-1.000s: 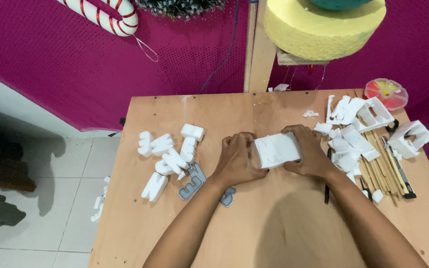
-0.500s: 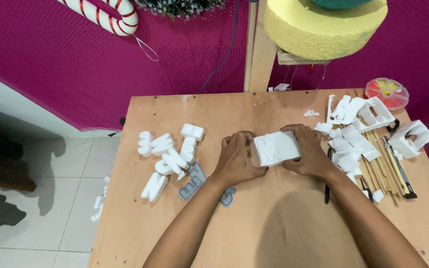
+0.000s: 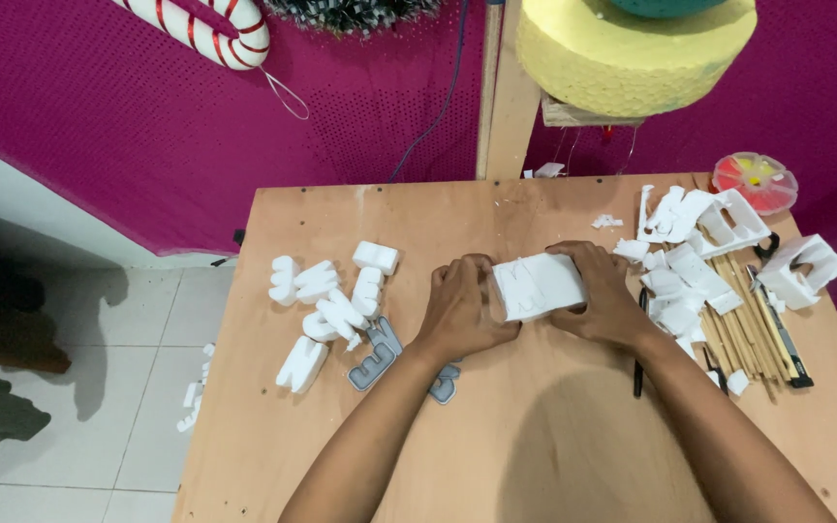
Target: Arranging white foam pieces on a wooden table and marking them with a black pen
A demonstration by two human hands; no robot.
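where the wooden tabletop (image 3: pixel 535 455) is seen from above, a white foam block (image 3: pixel 538 285) is gripped near its middle between both hands, resting on or just above the surface. the left hand (image 3: pixel 465 310) is pressed against the block's left end with fingers curled around it, and the right hand (image 3: pixel 604 295) is wrapped over its right end. to the left, a cluster of white foam letters (image 3: pixel 326 295) is scattered, and two grey flat letter shapes (image 3: pixel 376 356) are laid just beside the left forearm. to the right, a heap of white foam offcuts (image 3: pixel 690 242) is piled over a row of wooden sticks (image 3: pixel 740 324), and a round red compartment box (image 3: pixel 754 181) is set near the far right corner.
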